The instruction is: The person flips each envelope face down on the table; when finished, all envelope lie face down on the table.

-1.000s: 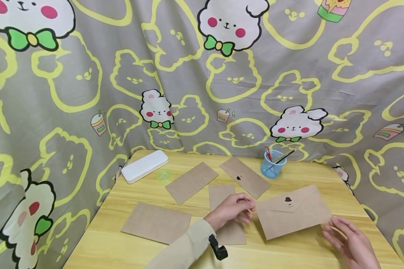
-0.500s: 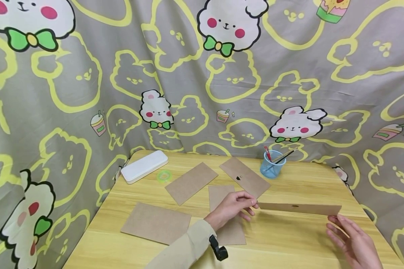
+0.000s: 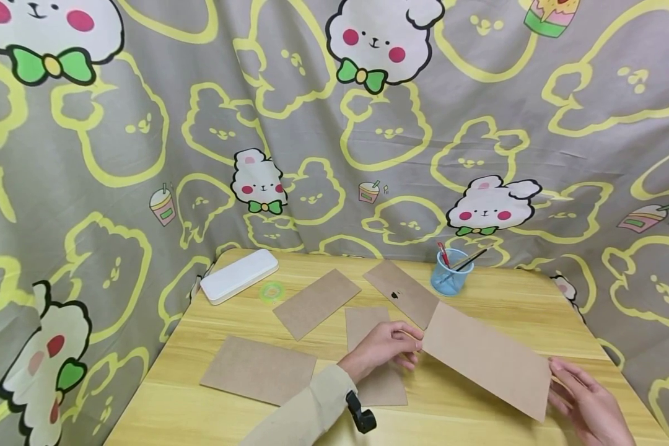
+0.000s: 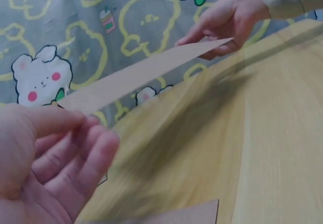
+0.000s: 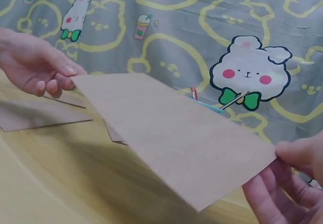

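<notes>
The left grip [image 3: 387,347] and right grip [image 3: 588,396] pinch opposite ends of a brown paper piece [image 3: 487,362], held tilted above the worktop [image 3: 457,421], plain face showing. Its handling looks unfinished, as it is not yet set down; leftward and behind, four similar pieces [image 3: 318,303] lie apart, unstacked.

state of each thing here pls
raised kraft envelope: tilted, plain side showing
left grip: pinching its left edge
right grip: pinching its right edge
printed kraft envelope: flat, partly hidden
middle kraft envelope: flat, partly hidden
front-left kraft envelope: flat
back-left kraft envelope: flat
white pencil case: closed
green tape roll: flat
blue mesh pen cup: upright
</notes>
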### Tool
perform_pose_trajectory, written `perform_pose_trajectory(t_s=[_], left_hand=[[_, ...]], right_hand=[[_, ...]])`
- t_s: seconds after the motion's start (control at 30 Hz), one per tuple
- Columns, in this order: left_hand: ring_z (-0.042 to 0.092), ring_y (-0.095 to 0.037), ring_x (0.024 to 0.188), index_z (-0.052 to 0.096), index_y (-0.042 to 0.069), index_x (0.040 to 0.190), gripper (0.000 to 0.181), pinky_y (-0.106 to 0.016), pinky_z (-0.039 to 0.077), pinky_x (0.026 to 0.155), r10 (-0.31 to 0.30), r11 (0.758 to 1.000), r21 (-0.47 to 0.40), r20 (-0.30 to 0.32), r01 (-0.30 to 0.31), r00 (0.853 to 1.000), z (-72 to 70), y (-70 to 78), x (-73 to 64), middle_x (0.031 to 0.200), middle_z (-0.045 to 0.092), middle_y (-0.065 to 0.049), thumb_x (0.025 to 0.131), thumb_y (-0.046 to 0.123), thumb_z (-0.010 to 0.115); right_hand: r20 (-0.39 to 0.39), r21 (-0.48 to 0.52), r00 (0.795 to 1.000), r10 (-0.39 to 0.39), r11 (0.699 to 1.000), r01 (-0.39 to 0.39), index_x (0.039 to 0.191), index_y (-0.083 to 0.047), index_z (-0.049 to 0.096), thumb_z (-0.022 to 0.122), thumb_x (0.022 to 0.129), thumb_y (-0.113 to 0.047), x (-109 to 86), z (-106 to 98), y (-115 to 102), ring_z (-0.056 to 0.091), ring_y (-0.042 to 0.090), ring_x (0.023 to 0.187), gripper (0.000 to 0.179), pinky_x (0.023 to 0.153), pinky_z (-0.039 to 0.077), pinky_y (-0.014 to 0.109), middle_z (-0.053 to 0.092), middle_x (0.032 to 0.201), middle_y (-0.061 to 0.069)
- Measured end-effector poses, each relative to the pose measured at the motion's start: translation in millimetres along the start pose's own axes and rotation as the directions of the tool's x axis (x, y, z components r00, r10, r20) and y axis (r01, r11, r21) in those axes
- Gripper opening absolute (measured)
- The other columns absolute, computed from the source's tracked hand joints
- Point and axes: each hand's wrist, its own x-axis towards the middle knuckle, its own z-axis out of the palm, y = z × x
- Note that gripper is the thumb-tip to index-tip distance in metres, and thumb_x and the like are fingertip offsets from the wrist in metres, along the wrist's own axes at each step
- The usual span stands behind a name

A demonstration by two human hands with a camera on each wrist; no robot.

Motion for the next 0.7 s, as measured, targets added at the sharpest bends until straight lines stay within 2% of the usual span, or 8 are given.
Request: perform_pose_trajectory(t_s=[0.13, 0.3, 0.53, 0.7], left_hand=[[0.073, -0.014, 0.07, 0.075, 0.008, 0.112, 0.014, -0.034, 0.071, 0.073, -0.052, 0.997, 0.062, -0.028, 0.053, 0.998, 1.4, -2.5, -1.8, 0.101, 0.081, -0.021, 0.098, 0.003, 0.075], [0.07, -0.013, 0.064, 0.074, 0.01, 0.108, 0.014, -0.033, 0.071, 0.069, -0.087, 0.983, 0.159, -0.058, 0.095, 0.995, 5.3, -4.2, -4.8, 0.093, 0.081, -0.014, 0.096, 0.003, 0.077], [0.067, -0.012, 0.055, 0.074, 0.011, 0.099, 0.006, -0.031, 0.068, 0.057, -0.099, 0.948, 0.296, -0.085, 0.12, 0.991, 17.1, -5.5, -7.6, 0.082, 0.08, -0.008, 0.099, 0.006, 0.076], [0.068, -0.014, 0.051, 0.074, 0.011, 0.091, 0.009, -0.031, 0.066, 0.053, -0.131, 0.917, 0.364, -0.102, 0.16, 0.986, 27.9, -6.2, -8.7, 0.077, 0.079, -0.006, 0.098, 0.006, 0.077]], right_hand=[[-0.049, -0.119, 0.996, 0.074, 0.99, -0.079, 0.1, -0.039, 0.083, 0.06, 0.113, -0.016, 2.1, -2, -2, 0.075, 0.003, 0.094, 0.035, 0.082, 0.069, 0.024, 0.079, 0.102, -0.02], [-0.079, -0.23, 0.99, 0.115, 0.964, -0.131, 0.099, -0.041, 0.083, 0.064, 0.112, -0.016, 3.3, -3, -3, 0.074, 0.002, 0.094, 0.035, 0.085, 0.069, 0.025, 0.077, 0.101, -0.023], [-0.15, -0.362, 0.96, 0.237, 0.89, -0.276, 0.093, -0.049, 0.076, 0.066, 0.111, -0.032, 7.1, -3, -16, 0.071, 0.0, 0.093, 0.027, 0.089, 0.068, 0.025, 0.073, 0.097, -0.028], [-0.159, -0.446, 0.958, 0.241, 0.848, -0.287, 0.096, -0.046, 0.075, 0.067, 0.11, -0.035, 12.2, -7, -21, 0.071, 0.002, 0.092, 0.019, 0.087, 0.068, 0.026, 0.072, 0.098, -0.025]])
